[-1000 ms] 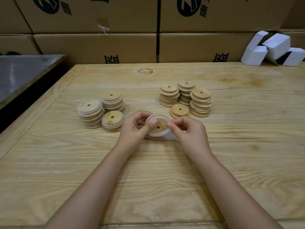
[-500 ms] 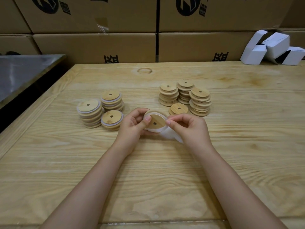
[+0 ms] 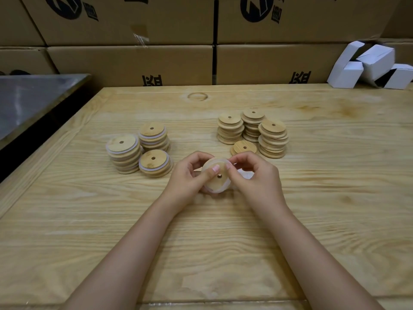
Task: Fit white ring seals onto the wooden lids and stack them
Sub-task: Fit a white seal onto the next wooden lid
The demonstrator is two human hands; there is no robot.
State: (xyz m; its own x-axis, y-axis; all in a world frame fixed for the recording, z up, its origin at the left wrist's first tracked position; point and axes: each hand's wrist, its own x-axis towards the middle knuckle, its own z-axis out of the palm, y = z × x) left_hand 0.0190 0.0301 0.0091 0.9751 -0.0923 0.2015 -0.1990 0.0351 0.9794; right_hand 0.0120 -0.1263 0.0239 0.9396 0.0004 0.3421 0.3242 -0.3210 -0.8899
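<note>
Lid [image 3: 218, 183], pinched by left hand [image 3: 190, 175] and right hand [image 3: 254, 177] above mid-tabletop, was tilted steeper than before; ring seal [image 3: 215, 190] was judged nearly seated.

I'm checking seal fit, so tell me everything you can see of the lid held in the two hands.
The wooden lid is a round, flat disc of pale grained wood with a small centre hole. A white ring seal runs around its rim. It is held over the table, face tilted toward the camera. The left hand and right hand grip opposite sides, thumbs pressing on its face.
</note>
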